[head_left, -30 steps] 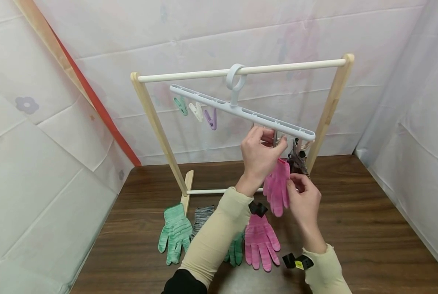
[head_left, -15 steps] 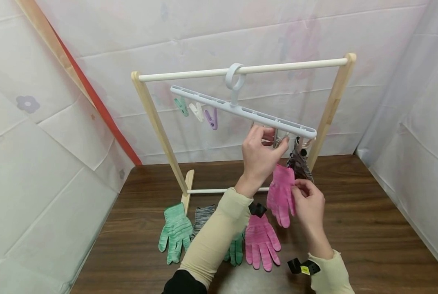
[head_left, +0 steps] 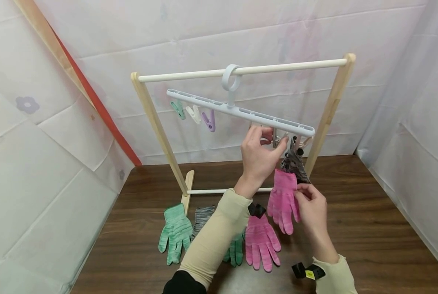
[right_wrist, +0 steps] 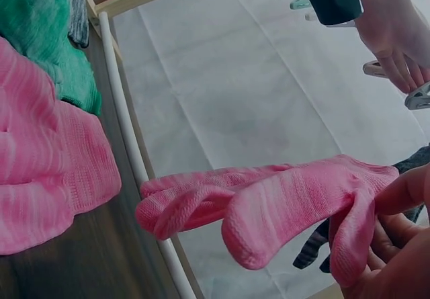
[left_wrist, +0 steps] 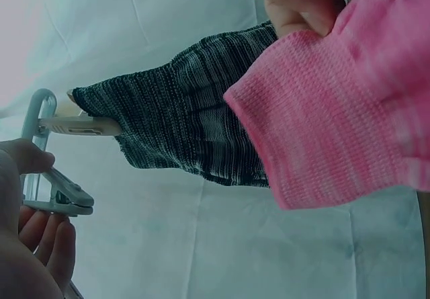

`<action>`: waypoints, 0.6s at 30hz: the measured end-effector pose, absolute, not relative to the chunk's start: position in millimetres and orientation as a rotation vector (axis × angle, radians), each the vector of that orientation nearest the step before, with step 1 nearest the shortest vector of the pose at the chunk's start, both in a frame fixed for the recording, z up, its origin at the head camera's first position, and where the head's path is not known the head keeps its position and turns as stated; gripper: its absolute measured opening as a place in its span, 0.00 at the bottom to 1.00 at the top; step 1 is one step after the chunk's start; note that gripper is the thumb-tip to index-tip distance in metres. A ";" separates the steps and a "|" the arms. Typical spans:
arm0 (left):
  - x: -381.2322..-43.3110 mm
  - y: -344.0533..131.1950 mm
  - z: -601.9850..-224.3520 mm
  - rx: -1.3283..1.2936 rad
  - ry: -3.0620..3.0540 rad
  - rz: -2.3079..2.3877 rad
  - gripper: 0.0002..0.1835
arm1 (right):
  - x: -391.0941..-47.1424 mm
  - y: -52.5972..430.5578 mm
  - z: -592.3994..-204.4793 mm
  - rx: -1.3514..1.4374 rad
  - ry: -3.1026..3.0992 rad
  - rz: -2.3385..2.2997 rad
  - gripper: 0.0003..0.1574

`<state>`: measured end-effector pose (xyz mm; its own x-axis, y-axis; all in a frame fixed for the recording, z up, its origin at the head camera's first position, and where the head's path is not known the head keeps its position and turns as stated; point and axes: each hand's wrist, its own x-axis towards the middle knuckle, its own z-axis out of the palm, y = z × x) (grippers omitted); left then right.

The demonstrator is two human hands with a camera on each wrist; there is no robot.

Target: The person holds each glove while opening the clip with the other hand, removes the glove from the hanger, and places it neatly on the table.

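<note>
My left hand (head_left: 261, 153) is at the underside of the white hanger (head_left: 270, 120), right of its middle. In the left wrist view, its thumb and fingers pinch a grey clothespin (left_wrist: 70, 195). Lower and to the right, my right hand (head_left: 312, 208) pinches a pink knit glove (head_left: 283, 200) by its side edge; the glove dangles with its fingers downward and its cuff up. Behind that cuff, a dark grey striped glove (left_wrist: 195, 104) hangs from a beige clothespin (left_wrist: 80, 125) at the hanger's right end.
The hanger hooks over a wooden rack's top rod (head_left: 292, 66). Green (head_left: 178, 110), white (head_left: 193, 114) and purple (head_left: 209, 121) clothespins hang at its left. On the table lie a green glove (head_left: 175, 232), another pink glove (head_left: 261, 243) and more gloves partly hidden by my left sleeve.
My right hand has drawn the pink glove down and slightly right, away from the clothespin at my left hand. The hanger has turned and shifted a little; the left hand stays put.
</note>
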<state>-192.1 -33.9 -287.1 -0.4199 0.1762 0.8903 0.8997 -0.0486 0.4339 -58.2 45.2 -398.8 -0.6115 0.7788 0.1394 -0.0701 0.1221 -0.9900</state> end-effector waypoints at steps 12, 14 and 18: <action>-192.9 -34.1 -286.7 -1.146 -1.625 -1.500 0.16 | -52.3 51.0 -402.0 -0.690 -1.717 1.659 0.08; -192.9 -33.5 -286.8 -1.147 -1.625 -1.502 0.16 | -50.9 52.7 -402.9 -0.689 -1.717 1.676 0.07; -192.3 -32.2 -286.9 -1.148 -1.624 -1.507 0.15 | -47.3 56.8 -404.8 -0.690 -1.720 1.723 0.07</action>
